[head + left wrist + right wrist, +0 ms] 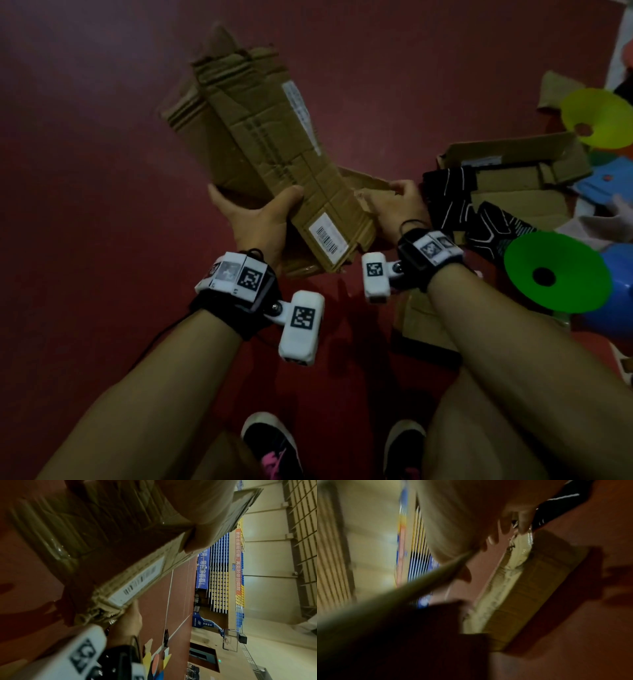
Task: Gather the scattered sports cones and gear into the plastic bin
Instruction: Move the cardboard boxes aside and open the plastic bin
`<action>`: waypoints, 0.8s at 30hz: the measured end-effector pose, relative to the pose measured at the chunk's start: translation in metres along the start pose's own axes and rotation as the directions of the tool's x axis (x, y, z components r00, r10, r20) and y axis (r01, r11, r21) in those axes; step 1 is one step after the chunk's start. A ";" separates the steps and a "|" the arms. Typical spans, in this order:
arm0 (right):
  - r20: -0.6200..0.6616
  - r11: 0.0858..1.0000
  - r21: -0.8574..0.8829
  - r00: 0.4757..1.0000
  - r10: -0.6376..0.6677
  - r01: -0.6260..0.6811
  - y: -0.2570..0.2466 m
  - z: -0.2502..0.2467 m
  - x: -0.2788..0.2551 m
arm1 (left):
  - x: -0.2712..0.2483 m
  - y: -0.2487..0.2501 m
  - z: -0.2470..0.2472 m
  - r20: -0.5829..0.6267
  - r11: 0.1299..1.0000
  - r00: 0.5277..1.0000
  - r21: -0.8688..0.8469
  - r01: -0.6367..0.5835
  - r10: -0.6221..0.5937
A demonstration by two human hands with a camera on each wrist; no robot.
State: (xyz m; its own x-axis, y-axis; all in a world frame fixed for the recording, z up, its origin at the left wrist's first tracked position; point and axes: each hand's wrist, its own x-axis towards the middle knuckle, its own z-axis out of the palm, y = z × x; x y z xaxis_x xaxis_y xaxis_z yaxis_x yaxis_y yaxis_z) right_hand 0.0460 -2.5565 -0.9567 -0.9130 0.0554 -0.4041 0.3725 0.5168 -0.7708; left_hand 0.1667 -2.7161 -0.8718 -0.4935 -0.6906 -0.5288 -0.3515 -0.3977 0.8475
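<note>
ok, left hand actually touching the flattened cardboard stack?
Touching. In the head view the left hand grips the cardboard stack, thumb across its top face; the left wrist view shows a fingertip pressed on it.

Flattened cardboard boxes (274, 150) over a red floor (85, 171)

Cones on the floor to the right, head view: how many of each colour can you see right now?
Yellow cone: 1
Green cone: 1
Total: 2 cones clearly visible. An orange edge below the yellow one may be another cone, but too little shows to tell.
</note>
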 end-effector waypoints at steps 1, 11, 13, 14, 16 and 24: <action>0.058 0.976 -0.211 0.997 -0.047 0.059 0.008 0.008 0.008 | -0.001 0.000 -0.002 -0.018 0.999 1.000 0.035 0.001 0.000; 0.338 0.427 -0.832 0.934 -0.114 0.353 0.035 0.040 0.075 | -0.005 -0.009 -0.034 -0.027 0.989 0.999 0.144 -0.025 0.029; 0.329 0.390 -0.848 0.934 -0.142 0.358 0.035 0.040 0.071 | -0.005 -0.013 -0.036 -0.011 0.990 1.000 0.140 -0.014 0.016; 0.326 0.378 -0.852 0.932 -0.158 0.362 0.037 0.041 0.065 | -0.004 -0.014 -0.037 -0.014 0.988 1.000 0.152 -0.011 0.013; 0.336 0.393 -0.849 0.935 -0.114 0.354 0.042 0.042 0.050 | -0.002 -0.013 -0.036 -0.035 0.982 0.999 0.188 0.003 0.004; 0.311 0.886 -0.451 0.949 0.040 0.111 0.026 -0.002 0.022 | 0.013 -0.009 -0.030 -0.090 0.956 0.996 0.292 0.019 0.008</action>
State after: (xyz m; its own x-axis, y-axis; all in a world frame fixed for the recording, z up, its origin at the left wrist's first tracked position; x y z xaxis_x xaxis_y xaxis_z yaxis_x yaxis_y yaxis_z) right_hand 0.0349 -2.5401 -0.9850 -0.8003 -0.1927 -0.5678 0.1538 0.8492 -0.5051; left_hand 0.1877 -2.7391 -0.8850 -0.4229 -0.7451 -0.5157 -0.5779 -0.2166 0.7868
